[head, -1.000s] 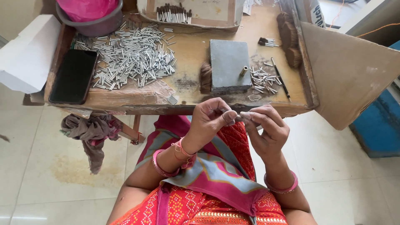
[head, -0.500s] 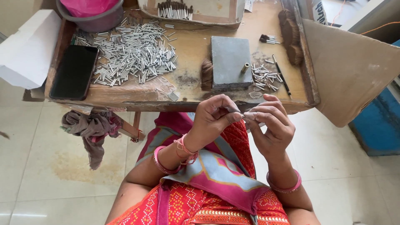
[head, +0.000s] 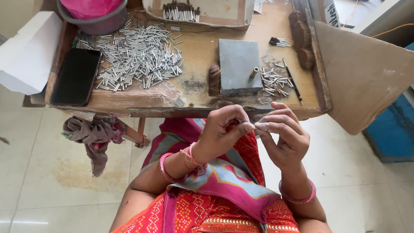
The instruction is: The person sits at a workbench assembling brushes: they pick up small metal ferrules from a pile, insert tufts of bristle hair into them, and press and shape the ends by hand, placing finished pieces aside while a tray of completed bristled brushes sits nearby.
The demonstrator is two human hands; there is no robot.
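Two hands meet in front of the low wooden table, above the lap: left hand and right hand, fingertips pinched together on something tiny, too small to identify. Loose pile of small metal tubes on the table's left half, black phone beside it. Grey block centre, smaller tube scatter just right of it

Small pale piece, mostly hidden, pinched between both hands' fingertips.
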